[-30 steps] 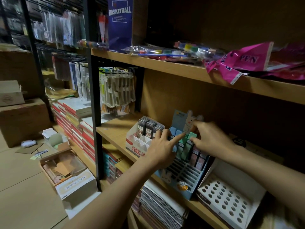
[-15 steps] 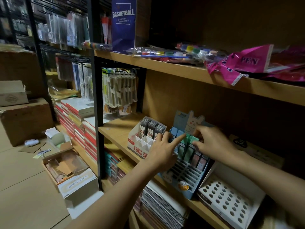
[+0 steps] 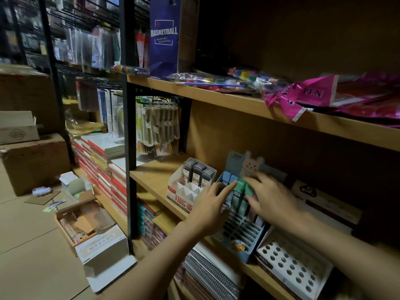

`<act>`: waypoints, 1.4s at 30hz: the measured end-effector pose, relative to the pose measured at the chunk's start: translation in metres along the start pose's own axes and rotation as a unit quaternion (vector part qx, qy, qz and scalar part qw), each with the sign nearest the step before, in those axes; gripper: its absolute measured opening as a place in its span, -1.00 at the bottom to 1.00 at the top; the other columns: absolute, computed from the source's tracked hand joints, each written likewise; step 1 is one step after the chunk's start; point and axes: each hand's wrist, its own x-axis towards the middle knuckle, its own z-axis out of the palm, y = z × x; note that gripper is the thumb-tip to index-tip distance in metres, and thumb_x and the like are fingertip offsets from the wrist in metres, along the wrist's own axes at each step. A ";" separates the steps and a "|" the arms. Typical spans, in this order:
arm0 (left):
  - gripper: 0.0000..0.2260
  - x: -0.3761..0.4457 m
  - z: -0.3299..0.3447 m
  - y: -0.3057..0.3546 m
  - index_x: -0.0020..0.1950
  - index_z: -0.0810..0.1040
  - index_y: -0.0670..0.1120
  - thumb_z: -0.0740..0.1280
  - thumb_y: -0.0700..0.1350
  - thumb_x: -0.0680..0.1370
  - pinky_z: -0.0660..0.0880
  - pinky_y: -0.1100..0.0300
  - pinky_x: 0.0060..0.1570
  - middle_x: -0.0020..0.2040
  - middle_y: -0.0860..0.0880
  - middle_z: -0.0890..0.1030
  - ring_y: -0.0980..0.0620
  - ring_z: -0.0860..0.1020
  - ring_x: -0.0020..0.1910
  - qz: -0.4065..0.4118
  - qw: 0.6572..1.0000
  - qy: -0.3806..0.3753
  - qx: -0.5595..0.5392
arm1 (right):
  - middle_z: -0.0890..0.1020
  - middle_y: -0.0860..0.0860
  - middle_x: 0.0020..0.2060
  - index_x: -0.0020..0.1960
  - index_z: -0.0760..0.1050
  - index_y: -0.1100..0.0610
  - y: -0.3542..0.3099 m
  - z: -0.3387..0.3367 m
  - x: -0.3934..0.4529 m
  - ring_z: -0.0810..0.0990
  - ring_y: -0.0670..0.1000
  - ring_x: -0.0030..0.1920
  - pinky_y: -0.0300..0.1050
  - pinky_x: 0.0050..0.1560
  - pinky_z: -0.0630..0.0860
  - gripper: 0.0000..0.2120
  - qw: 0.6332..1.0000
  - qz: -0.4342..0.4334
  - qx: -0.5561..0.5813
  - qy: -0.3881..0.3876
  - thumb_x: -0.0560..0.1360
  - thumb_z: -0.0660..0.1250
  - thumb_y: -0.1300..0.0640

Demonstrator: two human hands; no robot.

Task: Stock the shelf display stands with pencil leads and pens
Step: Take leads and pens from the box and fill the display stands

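A blue display stand [image 3: 239, 231] with a rabbit header card sits on the wooden shelf [image 3: 151, 176]. Its back rows hold blue and green pencil lead cases [image 3: 239, 187]; the front slots are bare. My left hand [image 3: 207, 206] is at the stand's left side, index finger stretched out and touching a green case. My right hand [image 3: 272, 198] lies over the cases from the right, fingers spread, thumb below and fingertips on the green tops. The cases under it are hidden. A white stand [image 3: 184, 194] to the left holds grey lead cases [image 3: 195, 175].
A white pen stand [image 3: 290, 265] full of round holes sits right of the blue one. Behind it lies a dark flat box [image 3: 324, 204]. The upper shelf carries paint sets [image 3: 227, 80] and pink pen bags [image 3: 307, 96]. Open cartons [image 3: 91, 232] stand on the floor at left.
My right hand has loosened from a pinch on a green case and spread flat over the cases. My left index finger stays on the green case.
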 end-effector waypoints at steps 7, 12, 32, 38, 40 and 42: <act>-0.51 -0.066 0.011 -0.010 0.53 0.17 0.09 0.15 0.14 0.62 0.23 0.08 0.45 0.51 0.03 0.22 0.04 0.18 0.49 -0.024 1.000 -0.003 -0.001 | 0.21 0.07 0.51 0.57 0.03 0.15 -0.012 0.009 -0.012 0.18 0.08 0.50 -0.02 0.48 0.15 -0.31 0.994 -0.022 -0.027 -0.099 0.58 0.24 -0.08; -0.44 -0.082 0.018 -0.005 0.57 -0.02 0.16 0.12 0.18 0.62 -0.13 0.00 0.50 0.59 0.04 -0.04 -0.02 -0.13 0.56 -0.071 0.993 -0.085 0.032 | 0.11 0.10 0.54 0.56 0.08 0.13 -0.038 0.003 -0.037 0.08 0.10 0.54 -0.03 0.50 0.00 -0.36 0.998 -0.013 0.030 -0.052 0.57 0.27 0.05; -0.79 -0.417 0.163 -0.040 0.11 0.59 -0.13 0.45 -0.15 0.49 0.57 0.13 0.01 0.02 -0.07 0.66 0.03 0.62 -0.03 -0.586 0.774 -0.075 -0.228 | 0.67 -0.06 -0.08 -0.03 0.63 0.02 -0.190 0.236 -0.246 0.62 -0.06 -0.05 -0.09 0.01 0.60 -0.92 0.891 0.085 0.268 -0.356 0.48 0.43 0.11; -0.93 -0.445 0.207 -0.048 -0.08 0.62 0.01 0.45 -0.05 0.49 0.51 0.22 -0.06 -0.05 -0.03 0.67 0.08 0.57 -0.10 -0.657 0.711 -0.115 -0.224 | 0.62 -0.03 -0.02 0.10 0.61 0.10 -0.210 0.301 -0.268 0.57 -0.05 -0.05 -0.14 0.01 0.56 -0.74 0.848 0.077 0.263 -0.453 0.42 0.51 0.14; -0.94 -0.446 0.216 -0.051 -0.08 0.63 0.00 0.46 -0.08 0.47 0.41 0.30 -0.16 -0.06 -0.03 0.68 0.12 0.53 -0.18 -0.661 0.715 -0.111 -0.201 | 0.58 -0.03 -0.05 0.15 0.57 0.12 -0.215 0.316 -0.277 0.56 -0.03 -0.04 -0.09 0.03 0.57 -0.66 0.827 0.071 0.256 -0.495 0.41 0.53 0.10; -0.88 -0.448 0.224 -0.053 -0.06 0.62 -0.02 0.49 -0.14 0.43 0.42 0.28 -0.18 -0.03 -0.04 0.67 0.13 0.52 -0.18 -0.665 0.713 -0.113 -0.192 | 0.60 0.00 -0.04 0.13 0.57 0.15 -0.219 0.328 -0.287 0.58 0.00 -0.01 -0.04 0.05 0.57 -0.64 0.819 0.043 0.234 -0.522 0.39 0.54 0.06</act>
